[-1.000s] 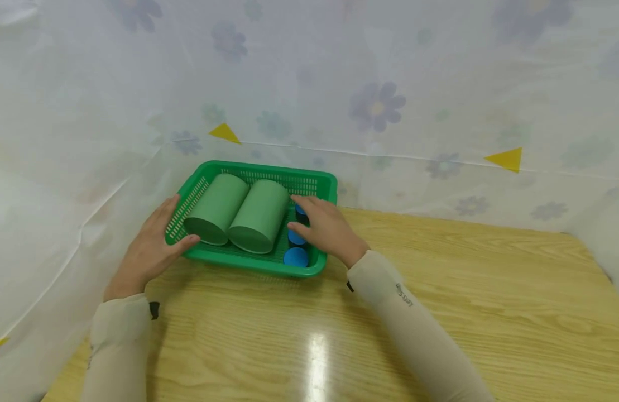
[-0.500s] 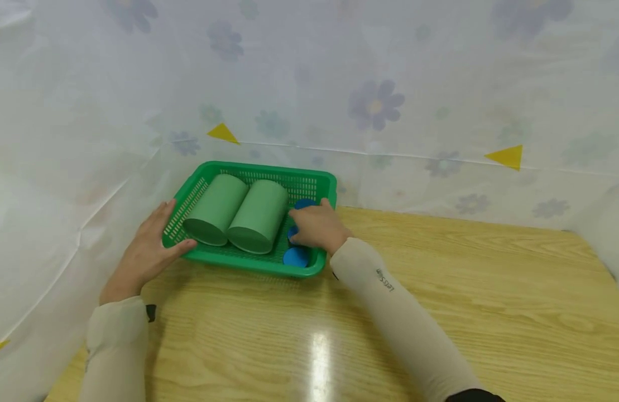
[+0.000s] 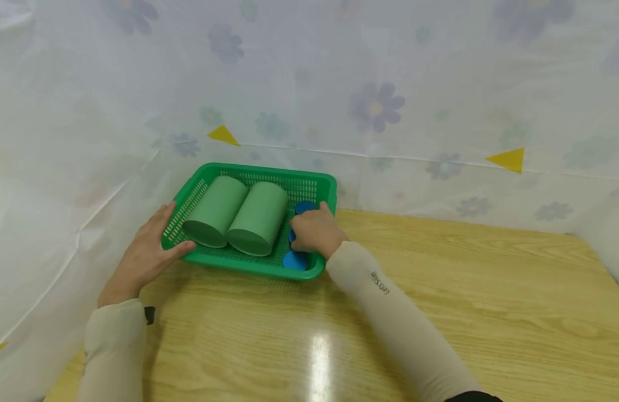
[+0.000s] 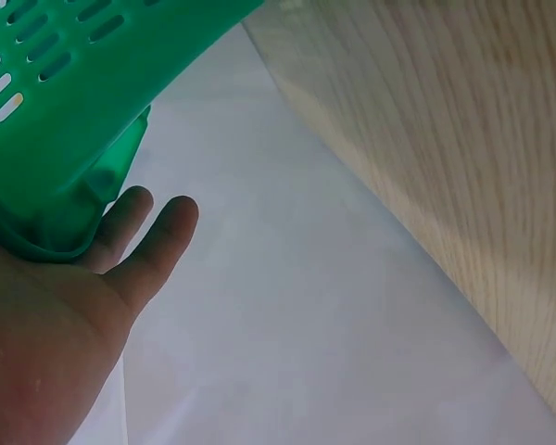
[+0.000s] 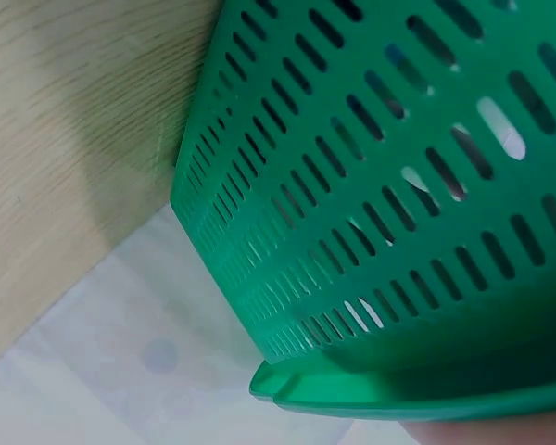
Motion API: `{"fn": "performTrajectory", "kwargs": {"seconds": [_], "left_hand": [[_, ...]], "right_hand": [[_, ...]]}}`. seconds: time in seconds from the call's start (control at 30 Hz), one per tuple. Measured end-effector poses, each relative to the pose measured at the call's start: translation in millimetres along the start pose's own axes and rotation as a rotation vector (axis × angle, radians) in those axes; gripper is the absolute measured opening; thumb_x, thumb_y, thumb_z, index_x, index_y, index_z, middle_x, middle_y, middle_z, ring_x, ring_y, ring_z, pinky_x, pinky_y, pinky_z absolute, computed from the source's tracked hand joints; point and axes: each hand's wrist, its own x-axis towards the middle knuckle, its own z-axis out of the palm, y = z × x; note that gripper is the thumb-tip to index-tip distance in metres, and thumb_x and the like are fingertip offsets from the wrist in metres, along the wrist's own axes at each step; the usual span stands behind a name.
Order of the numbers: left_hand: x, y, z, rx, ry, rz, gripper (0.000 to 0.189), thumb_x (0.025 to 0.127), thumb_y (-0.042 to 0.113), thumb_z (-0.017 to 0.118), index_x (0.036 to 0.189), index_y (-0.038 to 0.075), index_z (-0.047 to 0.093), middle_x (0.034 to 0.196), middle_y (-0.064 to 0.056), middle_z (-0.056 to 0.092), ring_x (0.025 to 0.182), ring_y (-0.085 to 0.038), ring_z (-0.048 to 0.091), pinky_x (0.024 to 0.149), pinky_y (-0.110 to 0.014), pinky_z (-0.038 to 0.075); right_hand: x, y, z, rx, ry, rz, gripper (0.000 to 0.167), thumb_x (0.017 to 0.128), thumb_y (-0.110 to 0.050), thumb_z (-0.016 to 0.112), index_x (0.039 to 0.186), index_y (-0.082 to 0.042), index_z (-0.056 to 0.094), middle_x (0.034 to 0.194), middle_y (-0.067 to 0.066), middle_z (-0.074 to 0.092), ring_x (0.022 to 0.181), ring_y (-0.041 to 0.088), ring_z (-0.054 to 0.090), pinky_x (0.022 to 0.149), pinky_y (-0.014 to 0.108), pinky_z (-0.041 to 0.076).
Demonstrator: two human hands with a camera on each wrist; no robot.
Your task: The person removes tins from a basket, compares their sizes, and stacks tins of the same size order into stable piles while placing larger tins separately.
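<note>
A green plastic basket stands on the table near the back sheet. Two light green cylinders, a left one and a right one, lie side by side in it. Along its right side is a row of small blue-topped containers, with a near one and a far one. My right hand reaches over the right rim with curled fingers and grips the middle blue-topped container, which is mostly hidden. My left hand rests against the basket's left end, fingers fairly straight, thumb near the front corner.
The wooden table extends to the right and front of the basket. A white flowered sheet hangs behind and at the left. Yellow triangles mark it, one behind the basket and another farther right.
My right hand has turned and moved lower over the row, its fingers curling around the middle blue-topped container and uncovering the far one. My left hand and the basket have hardly moved.
</note>
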Motion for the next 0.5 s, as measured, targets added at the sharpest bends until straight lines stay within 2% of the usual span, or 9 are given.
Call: {"fn": "performTrajectory", "kwargs": {"seconds": [0.07, 0.13, 0.2, 0.3, 0.4, 0.5], "left_hand": [[-0.2, 0.1, 0.6, -0.004, 0.002, 0.001, 0.099, 0.096, 0.048, 0.067, 0.165, 0.023, 0.001, 0.167, -0.02, 0.002, 0.147, -0.055, 0.007, 0.102, -0.081, 0.016], [-0.2, 0.4, 0.7, -0.006, 0.002, 0.004, 0.098, 0.097, 0.047, 0.067, 0.165, 0.022, 0.001, 0.167, -0.02, 0.001, 0.146, -0.056, 0.007, 0.102, -0.081, 0.016], [0.3, 1.2, 0.6, -0.007, 0.004, 0.005, 0.098, 0.097, 0.047, 0.067, 0.165, 0.022, 0.001, 0.167, -0.02, 0.001, 0.146, -0.056, 0.007, 0.101, -0.081, 0.017], [1.3, 1.7, 0.5, -0.002, 0.004, 0.003, 0.097, 0.097, 0.048, 0.066, 0.165, 0.022, 0.002, 0.167, -0.019, 0.001, 0.146, -0.056, 0.008, 0.101, -0.082, 0.017], [1.7, 1.6, 0.8, 0.006, 0.007, 0.007, 0.097, 0.097, 0.048, 0.066, 0.165, 0.021, 0.003, 0.167, -0.019, 0.002, 0.145, -0.057, 0.009, 0.101, -0.081, 0.018], [0.2, 1.0, 0.7, 0.014, 0.009, 0.007, 0.096, 0.097, 0.048, 0.066, 0.165, 0.02, 0.005, 0.168, -0.019, 0.002, 0.145, -0.057, 0.009, 0.1, -0.081, 0.019]], "right_hand": [[0.3, 0.5, 1.3, 0.007, 0.021, 0.001, 0.018, 0.092, -0.027, 0.07, 0.079, -0.018, 0.062, 0.071, -0.004, 0.06, 0.078, 0.017, 0.057, 0.115, 0.063, 0.021], [0.2, 1.2, 2.3, 0.014, 0.044, -0.002, 0.015, 0.092, -0.028, 0.07, 0.084, -0.017, 0.065, 0.079, -0.002, 0.064, 0.083, 0.019, 0.058, 0.112, 0.061, 0.027], [-0.3, 1.9, 2.5, 0.035, 0.073, 0.0, 0.017, 0.092, -0.029, 0.069, 0.098, -0.014, 0.07, 0.098, 0.003, 0.068, 0.095, 0.022, 0.06, 0.109, 0.059, 0.031], [-1.6, 3.0, 2.6, 0.069, 0.114, 0.003, 0.035, 0.093, -0.032, 0.063, 0.121, -0.011, 0.068, 0.125, 0.013, 0.062, 0.111, 0.027, 0.056, 0.104, 0.056, 0.036], [-3.8, 3.8, 3.0, 0.14, 0.151, 0.009, 0.05, 0.094, -0.033, 0.057, 0.139, -0.01, 0.059, 0.134, 0.016, 0.053, 0.106, 0.029, 0.055, 0.098, 0.049, 0.04], [-7.0, 4.3, 4.6, 0.253, 0.194, 0.007, 0.057, 0.096, -0.034, 0.054, 0.148, -0.012, 0.051, 0.126, 0.014, 0.047, 0.087, 0.026, 0.052, 0.084, 0.04, 0.044]]}}
